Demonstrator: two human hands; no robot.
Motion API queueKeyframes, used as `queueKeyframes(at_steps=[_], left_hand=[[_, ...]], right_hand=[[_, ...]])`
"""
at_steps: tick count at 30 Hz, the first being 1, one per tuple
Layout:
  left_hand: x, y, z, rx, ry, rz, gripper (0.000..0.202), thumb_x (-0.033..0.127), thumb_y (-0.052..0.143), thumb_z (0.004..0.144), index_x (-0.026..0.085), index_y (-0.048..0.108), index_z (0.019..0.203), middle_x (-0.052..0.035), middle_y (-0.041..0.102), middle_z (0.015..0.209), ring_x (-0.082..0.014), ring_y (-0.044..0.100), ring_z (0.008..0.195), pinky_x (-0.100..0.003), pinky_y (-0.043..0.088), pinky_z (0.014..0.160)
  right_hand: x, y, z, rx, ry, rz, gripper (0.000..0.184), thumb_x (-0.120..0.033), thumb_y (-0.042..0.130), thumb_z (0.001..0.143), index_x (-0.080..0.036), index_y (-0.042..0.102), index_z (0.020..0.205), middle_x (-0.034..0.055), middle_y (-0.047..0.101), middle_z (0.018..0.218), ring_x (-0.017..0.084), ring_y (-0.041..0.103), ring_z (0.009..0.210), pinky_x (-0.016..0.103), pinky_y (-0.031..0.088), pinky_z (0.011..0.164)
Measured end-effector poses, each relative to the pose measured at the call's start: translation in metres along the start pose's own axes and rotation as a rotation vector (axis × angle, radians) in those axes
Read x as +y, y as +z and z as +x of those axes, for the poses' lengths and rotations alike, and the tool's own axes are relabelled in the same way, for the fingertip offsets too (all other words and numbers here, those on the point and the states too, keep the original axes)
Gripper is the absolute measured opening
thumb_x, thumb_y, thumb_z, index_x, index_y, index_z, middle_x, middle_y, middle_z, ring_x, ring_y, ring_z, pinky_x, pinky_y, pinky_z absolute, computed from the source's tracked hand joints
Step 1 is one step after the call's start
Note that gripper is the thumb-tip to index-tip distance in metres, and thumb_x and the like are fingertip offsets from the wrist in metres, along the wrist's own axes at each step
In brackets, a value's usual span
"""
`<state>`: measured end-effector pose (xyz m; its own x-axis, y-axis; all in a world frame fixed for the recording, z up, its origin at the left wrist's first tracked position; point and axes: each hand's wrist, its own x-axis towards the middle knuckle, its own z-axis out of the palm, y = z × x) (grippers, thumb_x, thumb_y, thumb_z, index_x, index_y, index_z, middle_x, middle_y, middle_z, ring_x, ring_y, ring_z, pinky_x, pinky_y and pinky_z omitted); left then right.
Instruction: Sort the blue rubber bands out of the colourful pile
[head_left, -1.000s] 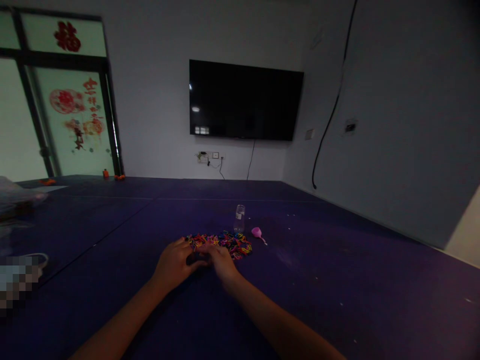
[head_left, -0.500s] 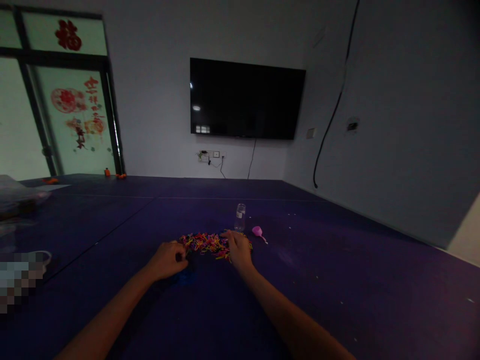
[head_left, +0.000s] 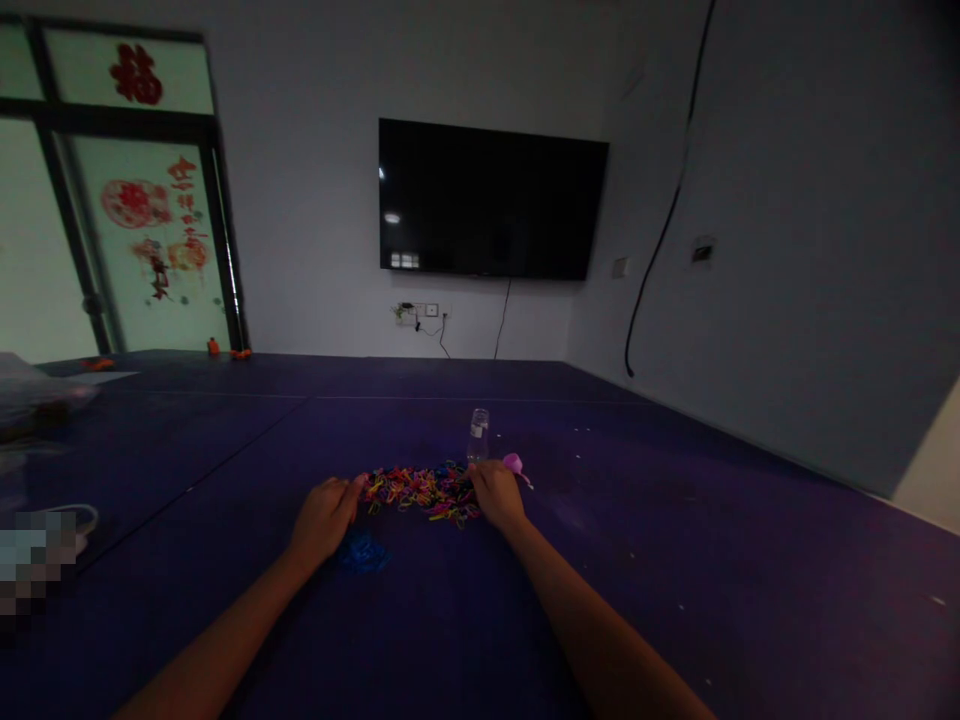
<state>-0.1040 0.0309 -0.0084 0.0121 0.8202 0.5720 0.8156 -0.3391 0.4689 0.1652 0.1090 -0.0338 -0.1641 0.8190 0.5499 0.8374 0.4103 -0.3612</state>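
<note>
A loose pile of small, looped, multicoloured bands (head_left: 416, 487) lies on a dark purple surface (head_left: 450, 630), in front of a person whose two bare arms reach forward. All places here are given from that pile, as the person faces it.

The left hand (head_left: 324, 517) is at the pile's left end, fingers bent together, fingertips at its edge. The right hand (head_left: 496, 490) is at the pile's right end, fingers curled with their tips at the bands. Each grip looks loosely bent, but the dim light hides how far it is open and whether it has hold of any band.

Nearer the person than the pile, toward its left end, is a small separate heap of blue bands (head_left: 364, 552), just beside the left hand. Just behind the pile's right end stands an upright clear bottle (head_left: 478, 430) with a pale label. Right of the pile, partly covered by the right hand, is a small pink object (head_left: 513, 462) with a thin tail. Well behind the pile, a dark television (head_left: 491, 200) hangs on the wall.
</note>
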Motion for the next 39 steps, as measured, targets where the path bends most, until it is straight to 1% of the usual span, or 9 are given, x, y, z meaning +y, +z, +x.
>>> queueKeyframes(at_steps=[3,6,13,17,23,28,29,34,39], left_hand=[[-0.006,0.002,0.0,0.037,-0.024,-0.004,0.058,0.053,0.02,0.088,0.024,0.044,0.044,-0.0023,0.054,0.049,-0.0189,0.057,0.06,-0.029,0.042,0.063],[-0.009,0.002,0.0,0.045,-0.058,-0.016,0.06,0.055,0.018,0.088,0.023,0.045,0.044,-0.0021,0.054,0.049,-0.0188,0.058,0.06,-0.029,0.042,0.062],[-0.009,0.001,0.0,0.038,-0.065,-0.014,0.061,0.056,0.018,0.087,0.023,0.047,0.045,-0.0031,0.055,0.051,-0.0191,0.058,0.059,-0.029,0.041,0.061],[-0.01,0.003,0.0,0.046,-0.056,-0.006,0.061,0.055,0.019,0.087,0.022,0.048,0.045,-0.0032,0.056,0.051,-0.019,0.058,0.059,-0.029,0.042,0.061],[-0.009,0.003,0.0,0.042,-0.032,-0.002,0.062,0.054,0.018,0.088,0.022,0.049,0.046,-0.0033,0.057,0.052,-0.0193,0.059,0.059,-0.029,0.042,0.061],[-0.01,0.003,0.0,0.049,-0.034,0.005,0.061,0.054,0.019,0.088,0.022,0.05,0.045,-0.0031,0.057,0.052,-0.0192,0.06,0.06,-0.029,0.042,0.061],[-0.01,0.003,0.0,0.049,-0.035,0.006,0.061,0.054,0.019,0.088,0.022,0.05,0.045,-0.0031,0.057,0.052,-0.0192,0.06,0.06,-0.029,0.043,0.061],[-0.01,0.003,0.001,0.045,-0.028,0.007,0.062,0.055,0.017,0.088,0.022,0.05,0.046,-0.0035,0.057,0.052,-0.0193,0.059,0.06,-0.029,0.043,0.061],[-0.009,0.003,0.001,0.029,-0.027,0.007,0.063,0.054,0.017,0.089,0.022,0.051,0.046,-0.0036,0.058,0.053,-0.019,0.059,0.06,-0.029,0.043,0.061]], right_hand=[[0.0,0.001,0.0,-0.043,-0.028,0.008,0.038,-0.03,0.037,0.095,-0.017,0.067,0.079,0.0075,0.068,0.083,0.017,0.059,0.086,0.024,0.037,0.078],[0.0,0.002,-0.001,-0.06,-0.04,0.002,0.038,-0.031,0.037,0.095,-0.018,0.068,0.077,0.0062,0.068,0.082,0.016,0.06,0.085,0.023,0.037,0.077],[0.007,0.003,-0.001,-0.006,0.065,-0.027,0.041,-0.031,0.035,0.095,-0.015,0.07,0.078,0.0102,0.069,0.078,0.018,0.062,0.078,0.025,0.039,0.072],[0.011,0.003,0.0,0.011,0.084,-0.018,0.044,-0.03,0.033,0.096,-0.013,0.07,0.08,0.0106,0.069,0.078,0.017,0.062,0.074,0.025,0.039,0.069],[0.006,0.005,0.001,-0.02,0.003,0.011,0.04,-0.032,0.035,0.095,-0.017,0.07,0.082,0.0075,0.069,0.081,0.017,0.061,0.085,0.024,0.039,0.077],[0.003,0.005,0.001,-0.094,-0.102,0.012,0.039,-0.035,0.035,0.096,-0.019,0.069,0.088,0.0063,0.069,0.086,0.017,0.061,0.089,0.025,0.039,0.081],[0.004,0.005,0.001,-0.101,-0.095,-0.004,0.04,-0.035,0.034,0.096,-0.019,0.069,0.089,0.0067,0.069,0.086,0.017,0.061,0.09,0.025,0.039,0.081],[0.007,0.004,0.0,-0.071,0.026,-0.085,0.043,-0.035,0.031,0.097,-0.015,0.07,0.091,0.0109,0.07,0.086,0.019,0.062,0.09,0.026,0.039,0.08],[0.006,0.003,0.0,-0.074,0.025,-0.092,0.042,-0.035,0.033,0.096,-0.016,0.07,0.089,0.0102,0.07,0.086,0.019,0.063,0.089,0.026,0.038,0.081]])
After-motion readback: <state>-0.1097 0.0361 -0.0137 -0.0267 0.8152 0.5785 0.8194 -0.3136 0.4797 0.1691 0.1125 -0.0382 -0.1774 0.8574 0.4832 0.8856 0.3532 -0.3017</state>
